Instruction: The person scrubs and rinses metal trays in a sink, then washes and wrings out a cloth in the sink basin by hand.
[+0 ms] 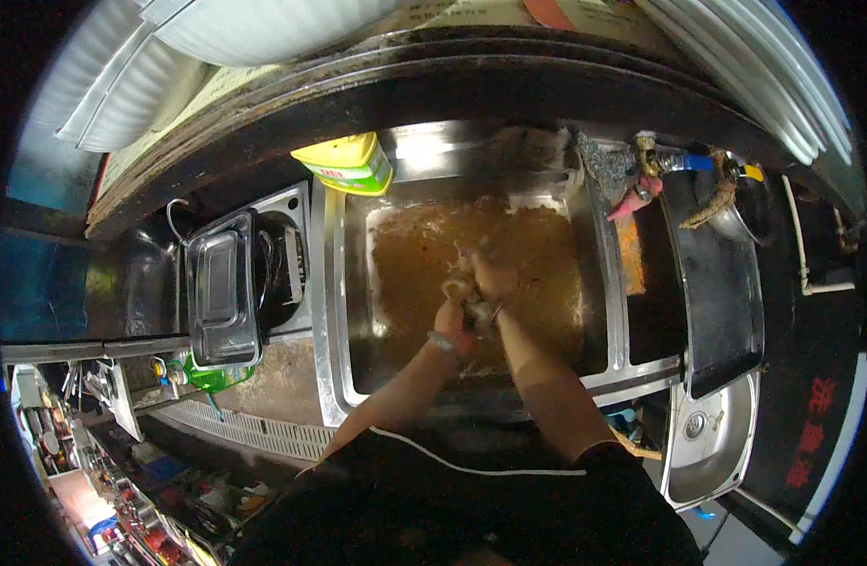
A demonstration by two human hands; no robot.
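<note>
A large stainless steel sink (334, 297) full of murky brown water lies before me. Over its middle, at the water, my left hand (456, 329) has a pale band at the wrist and is closed around a blurred, pale, cloth-like thing (481, 309). My right hand (496, 277) is close against it, a little farther from me, also on the pale thing. Motion blur hides the fingers and the thing's exact shape. Small pale bits or foam show on the water beside the hands.
A yellow and green plastic tub (348, 164) stands on the sink's far left corner. Left are a clear-lidded tray (225, 290) and a green bottle (218, 375). Right are taps with a pink cloth (635, 198), a dark metal tray (723, 304) and a small sink (709, 453). A shelf edge overhangs the back.
</note>
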